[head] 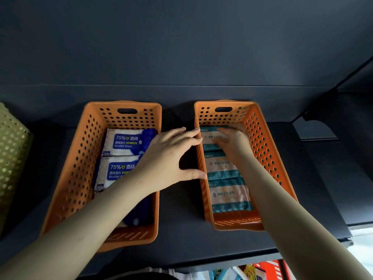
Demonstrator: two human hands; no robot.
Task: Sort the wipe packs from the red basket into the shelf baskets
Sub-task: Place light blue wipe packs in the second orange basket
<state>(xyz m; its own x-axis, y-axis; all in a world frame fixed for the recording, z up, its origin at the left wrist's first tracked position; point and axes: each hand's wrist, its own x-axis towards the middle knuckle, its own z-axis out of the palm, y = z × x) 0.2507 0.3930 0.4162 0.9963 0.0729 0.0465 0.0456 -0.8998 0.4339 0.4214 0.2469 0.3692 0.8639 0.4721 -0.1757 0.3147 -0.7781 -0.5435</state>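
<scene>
Your right hand (234, 142) reaches deep into the right orange basket (270, 158). Its fingers (224, 131) lie straight and close together on top of the far teal pack (210, 139). That pack lies flat, face up, with its words running left to right. Two more teal packs (222, 168) lie in a row behind your fingertips, toward your wrist, along the basket's long way. Your left hand (169, 158) is spread wide, fingers apart. Its fingertips and thumb touch the basket's left rim, and your arm crosses over the left orange basket (70, 168). Blue and white packs (125, 142) lie flat there, left of your left fingers.
</scene>
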